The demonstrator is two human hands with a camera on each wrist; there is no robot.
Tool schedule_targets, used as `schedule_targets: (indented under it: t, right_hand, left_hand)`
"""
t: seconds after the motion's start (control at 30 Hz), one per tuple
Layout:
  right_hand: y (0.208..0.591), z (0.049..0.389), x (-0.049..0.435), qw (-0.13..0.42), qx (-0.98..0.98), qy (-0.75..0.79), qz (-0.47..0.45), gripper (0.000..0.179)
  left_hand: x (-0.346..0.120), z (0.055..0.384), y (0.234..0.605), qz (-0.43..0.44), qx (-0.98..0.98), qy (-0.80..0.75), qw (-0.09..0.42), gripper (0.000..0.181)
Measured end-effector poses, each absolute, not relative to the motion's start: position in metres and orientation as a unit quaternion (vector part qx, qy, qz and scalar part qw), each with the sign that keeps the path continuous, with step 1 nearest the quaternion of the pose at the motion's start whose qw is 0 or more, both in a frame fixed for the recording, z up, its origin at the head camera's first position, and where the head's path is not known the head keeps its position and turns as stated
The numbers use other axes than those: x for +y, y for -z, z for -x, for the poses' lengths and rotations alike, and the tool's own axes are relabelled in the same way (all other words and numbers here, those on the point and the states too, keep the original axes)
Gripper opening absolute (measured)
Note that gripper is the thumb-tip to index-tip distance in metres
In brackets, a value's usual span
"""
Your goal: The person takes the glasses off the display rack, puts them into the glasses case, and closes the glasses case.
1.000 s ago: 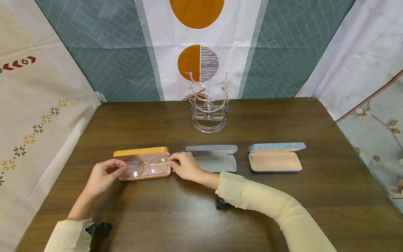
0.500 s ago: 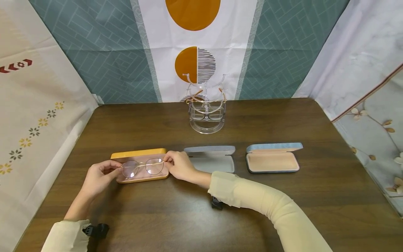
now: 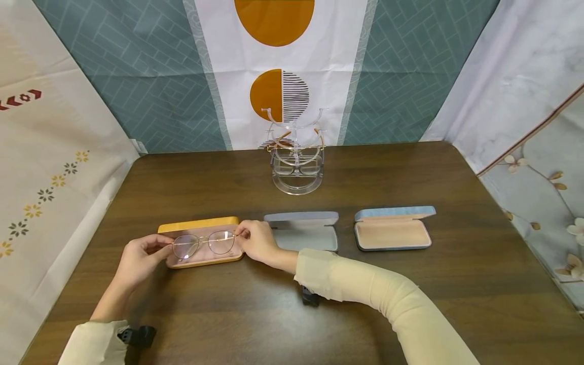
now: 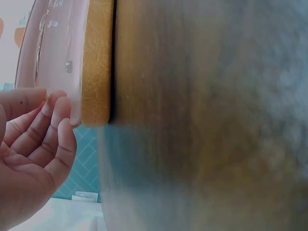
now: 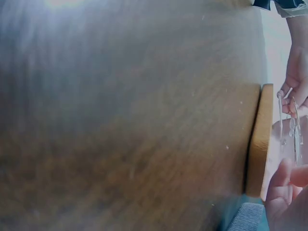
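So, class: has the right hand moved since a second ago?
Yes, slightly left: judged against the grey case, the right hand now covers less of it.

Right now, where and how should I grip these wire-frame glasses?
I'd pinch the glasses lightly at the outer ends, coming from both sides, as your left hand and right hand do: they're thin-wired, the round lenses fill most of the front, and they run lengthwise over the open yellow case.
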State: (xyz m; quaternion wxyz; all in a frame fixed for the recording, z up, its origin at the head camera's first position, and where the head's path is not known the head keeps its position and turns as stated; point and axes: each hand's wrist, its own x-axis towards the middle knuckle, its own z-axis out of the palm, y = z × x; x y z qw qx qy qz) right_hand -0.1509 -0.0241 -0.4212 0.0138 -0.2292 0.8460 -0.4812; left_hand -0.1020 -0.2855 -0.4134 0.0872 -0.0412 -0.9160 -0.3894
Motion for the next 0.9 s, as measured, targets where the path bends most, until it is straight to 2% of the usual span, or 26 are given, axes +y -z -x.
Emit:
schedule_targets:
  t: [0.2, 0.6, 0.9]
  right_hand:
    - [0.4266, 0.1495, -0.0261, 0.074, 0.812, 0.554, 0.168, 0.005]
    - [0.4253, 0.1486, -0.0315, 0.094, 0.808, 0.563, 0.145, 0.012]
    - [0.4274, 0.1469, -0.0343, 0.086, 0.812, 0.56, 0.138, 0.01]
  left_hand:
    - [-0.284, 0.1051, 0.4148, 0.049, -0.927, 0.361, 0.088, 0.004]
    - [-0.2873, 0.1067, 0.413, 0.039, -0.939, 0.328, 0.09, 0.006]
    - [-0.2906, 0.1078, 0.4148, 0.038, -0.945, 0.319, 0.057, 0.009]
